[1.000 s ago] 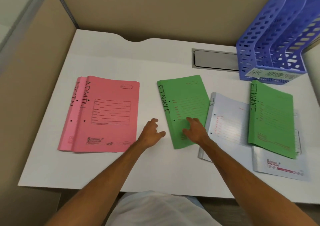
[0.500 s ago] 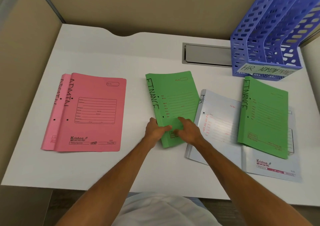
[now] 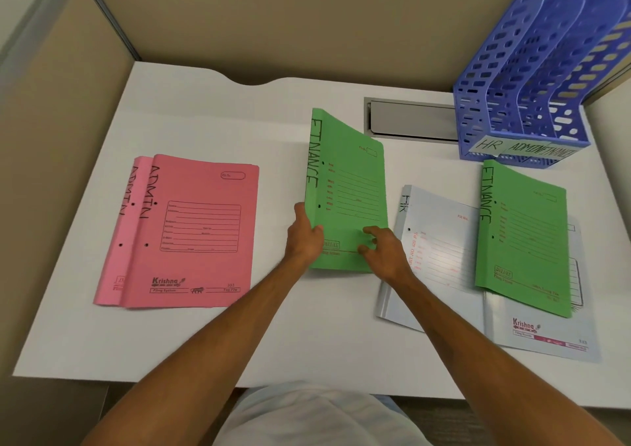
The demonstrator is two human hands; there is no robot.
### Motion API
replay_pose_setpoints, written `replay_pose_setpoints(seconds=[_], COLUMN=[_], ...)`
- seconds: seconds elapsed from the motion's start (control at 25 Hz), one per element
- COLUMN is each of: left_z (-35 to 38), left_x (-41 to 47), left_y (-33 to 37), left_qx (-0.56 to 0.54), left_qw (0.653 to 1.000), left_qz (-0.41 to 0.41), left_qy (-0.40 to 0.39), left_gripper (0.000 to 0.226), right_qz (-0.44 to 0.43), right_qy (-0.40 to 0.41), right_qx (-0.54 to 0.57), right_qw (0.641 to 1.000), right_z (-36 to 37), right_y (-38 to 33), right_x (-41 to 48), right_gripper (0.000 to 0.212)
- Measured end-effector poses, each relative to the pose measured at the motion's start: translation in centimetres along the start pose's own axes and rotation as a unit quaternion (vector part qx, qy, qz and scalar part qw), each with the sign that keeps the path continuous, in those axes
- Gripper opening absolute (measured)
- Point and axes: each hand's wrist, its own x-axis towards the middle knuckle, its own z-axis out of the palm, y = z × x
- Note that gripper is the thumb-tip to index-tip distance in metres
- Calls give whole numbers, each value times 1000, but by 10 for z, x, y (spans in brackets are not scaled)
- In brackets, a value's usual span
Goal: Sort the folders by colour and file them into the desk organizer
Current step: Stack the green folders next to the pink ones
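Note:
A green folder marked FINANCE is tilted up off the white desk at centre. My left hand grips its left spine edge near the bottom. My right hand holds its lower right part, thumb on the cover. A second green FINANCE folder lies at the right on two overlapping white HR folders. Two pink ADMIN folders lie stacked at the left. The blue desk organizer stands at the back right, with slots labelled HR, ADMIN and FINANCE.
A grey cable hatch is set into the desk beside the organizer. Beige partition walls close the desk at the back and left. The desk's front edge runs just above my lap.
Both hands closed in on the centre green folder, took hold of it and raised its far end off the desk. The other folders stayed put.

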Motion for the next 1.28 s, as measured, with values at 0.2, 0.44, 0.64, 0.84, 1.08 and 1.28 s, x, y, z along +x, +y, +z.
replay_pose_setpoints(seconds=[0.2,0.44,0.64,0.84,1.08,1.28], left_z=[-70,-165,-212,-224,-236,-238], left_x=[1,-14,-23,-25,-15,-7], left_y=[-5,-46,-101,-146,-167,-173], left_qx=[-14,-190,-228,-43,75,144], left_qw=[999,976,966,995,989,981], left_qz=[26,-52,-94,-86,-69,-61], left_qy=[-24,-94,-75,24,109,112], left_gripper=[38,40,47,43,32,31], right_qz=[11,154,153,165,163,167], right_qy=[32,-72,-119,-122,-133,-124], right_qx=[23,289,346,303,303,302], right_qw=[999,942,918,931,929,930], right_z=[11,46,88,126,143,150], right_y=[-22,-62,-92,-113,-121,-123], right_x=[0,0,-7,-15,-17,-20], right_gripper=[63,57,20,27,28,37])
